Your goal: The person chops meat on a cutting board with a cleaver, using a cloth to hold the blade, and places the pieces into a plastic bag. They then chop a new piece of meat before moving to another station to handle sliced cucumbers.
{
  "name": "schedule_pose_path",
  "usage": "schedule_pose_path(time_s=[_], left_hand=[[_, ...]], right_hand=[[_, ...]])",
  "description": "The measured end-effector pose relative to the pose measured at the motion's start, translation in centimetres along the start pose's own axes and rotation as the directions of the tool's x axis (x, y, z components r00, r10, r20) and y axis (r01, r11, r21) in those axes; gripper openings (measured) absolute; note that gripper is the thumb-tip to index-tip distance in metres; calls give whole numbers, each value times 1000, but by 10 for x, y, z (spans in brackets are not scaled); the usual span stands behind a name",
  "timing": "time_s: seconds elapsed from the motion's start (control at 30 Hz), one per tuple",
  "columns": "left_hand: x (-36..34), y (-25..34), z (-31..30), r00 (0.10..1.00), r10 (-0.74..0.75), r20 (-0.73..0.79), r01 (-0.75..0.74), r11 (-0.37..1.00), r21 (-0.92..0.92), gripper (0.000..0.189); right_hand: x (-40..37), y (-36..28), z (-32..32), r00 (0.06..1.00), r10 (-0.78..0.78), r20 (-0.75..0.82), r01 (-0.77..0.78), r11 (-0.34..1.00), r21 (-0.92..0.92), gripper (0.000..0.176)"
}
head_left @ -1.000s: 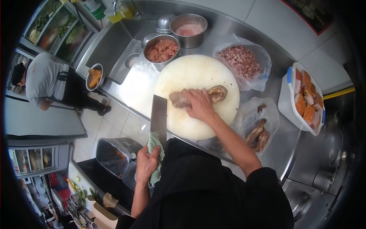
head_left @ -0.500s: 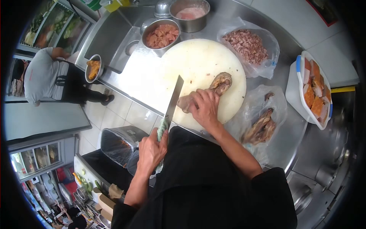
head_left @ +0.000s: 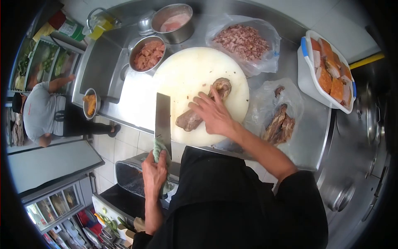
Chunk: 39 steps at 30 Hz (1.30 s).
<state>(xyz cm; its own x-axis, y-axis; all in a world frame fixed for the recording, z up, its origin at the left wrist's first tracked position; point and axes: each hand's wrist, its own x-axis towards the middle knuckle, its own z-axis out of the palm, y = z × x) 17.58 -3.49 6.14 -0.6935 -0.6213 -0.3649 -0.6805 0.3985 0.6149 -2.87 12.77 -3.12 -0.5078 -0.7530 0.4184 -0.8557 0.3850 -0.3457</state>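
Observation:
My left hand [head_left: 155, 172] is closed round the cloth-wrapped handle of a cleaver [head_left: 163, 116]. The blade points away from me, beside the left edge of a round white cutting board [head_left: 178, 70]. On the board lies a long brown piece of meat [head_left: 189, 120], its thicker curled end to the far right. My right hand [head_left: 213, 112] lies across the middle of it, fingers stretched out and spread, the underside of the hand hidden. Small scraps dot the board.
Bowls of raw meat [head_left: 149, 54] stand behind the board. A bag of chopped meat [head_left: 240, 41], a bag with brown meat pieces [head_left: 280, 126] and a white tub [head_left: 309, 76] of roasted slabs are to the right. At left, a sink [head_left: 99, 62] and another person [head_left: 43, 108].
The view has shifted. The cleaver has turned more upright and moved away from the meat. My right hand's fingers have spread wider over the meat.

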Motion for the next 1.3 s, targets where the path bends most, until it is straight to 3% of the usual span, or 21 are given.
schedule_pose_path(time_s=[0.07, 0.1, 0.17, 0.23, 0.3, 0.37, 0.4, 0.47, 0.53, 0.6, 0.63, 0.7, 0.73, 0.77, 0.8, 0.83, 0.97, 1.03, 1.13, 1.23, 1.3], left_hand=[[0, -12, 4, 1000, -18, -18, 16, 995, -103, 35], [-1, -12, 3, 1000, -6, -20, 4, 995, -104, 35], [-6, -9, -1, 993, -116, 12, 116, 983, -140, 34], [-10, -9, -1, 993, -116, -26, 108, 973, -206, 34], [-16, -15, 0, 988, -141, -65, 118, 954, -276, 34], [-14, -23, -2, 992, -101, -70, 78, 959, -273, 32], [-15, -24, -2, 990, -113, -80, 86, 955, -286, 32], [-16, -27, -1, 990, -105, -92, 75, 955, -286, 32], [-18, -26, 0, 987, -131, -88, 98, 947, -306, 32], [-20, -29, 0, 983, -164, -82, 129, 937, -324, 32], [-20, -30, -1, 982, -181, -61, 158, 947, -280, 32], [-21, -33, 1, 978, -205, -42, 189, 952, -240, 33], [-20, -37, 4, 982, -185, -41, 167, 950, -265, 33], [-19, -39, 7, 986, -160, -43, 141, 947, -288, 32], [-17, -41, 9, 986, -160, -45, 141, 948, -285, 32], [-16, -43, 10, 987, -158, -37, 142, 949, -281, 33], [-13, -41, 10, 993, -104, -58, 87, 968, -235, 33], [-13, -40, 9, 993, -73, -90, 53, 977, -208, 33], [-19, -40, 10, 990, -109, -89, 81, 958, -276, 34], [-23, -36, 5, 986, -165, -37, 153, 965, -215, 34], [-28, -39, 9, 993, -62, -98, 48, 990, -133, 33]], right_hand=[[5, 18, 10, 949, -4, 316, -14, 998, 53, 47], [14, 18, 11, 959, -32, 281, 7, 996, 90, 35], [26, 18, 7, 946, 35, 321, -79, 989, 125, 37], [45, 13, -14, 923, 81, 375, -150, 976, 159, 38], [60, 7, -27, 942, 285, 178, -333, 728, 599, 35], [67, 15, -29, 913, 358, 194, -309, 297, 904, 46], [69, 15, -32, 885, 404, 231, -274, 49, 961, 48], [57, 18, -21, 783, 507, 361, -247, -278, 928, 45], [27, 34, 6, 580, 622, 526, -516, -219, 828, 38], [12, 36, -8, 379, 559, 738, -785, -229, 576, 42], [9, 33, -19, 378, 550, 745, -793, -224, 567, 42], [5, 24, -38, 386, 738, 553, -919, 360, 161, 44], [2, 17, -35, 386, 735, 558, -919, 362, 159, 44], [1, 7, -30, 732, 617, 291, -678, 704, 212, 48], [3, -2, -24, 942, 335, 5, -333, 933, 140, 52], [11, -5, -14, 990, 143, 12, -144, 983, 115, 72], [29, -9, 17, 989, -5, 150, -4, 998, 60, 74], [28, -4, 21, 952, 89, 294, -166, 955, 247, 73], [17, 3, 24, 975, 52, 216, -121, 940, 320, 76], [10, 8, 17, 942, 79, 326, -191, 925, 328, 72], [4, 4, 8, 967, 71, 244, -148, 938, 314, 71]])
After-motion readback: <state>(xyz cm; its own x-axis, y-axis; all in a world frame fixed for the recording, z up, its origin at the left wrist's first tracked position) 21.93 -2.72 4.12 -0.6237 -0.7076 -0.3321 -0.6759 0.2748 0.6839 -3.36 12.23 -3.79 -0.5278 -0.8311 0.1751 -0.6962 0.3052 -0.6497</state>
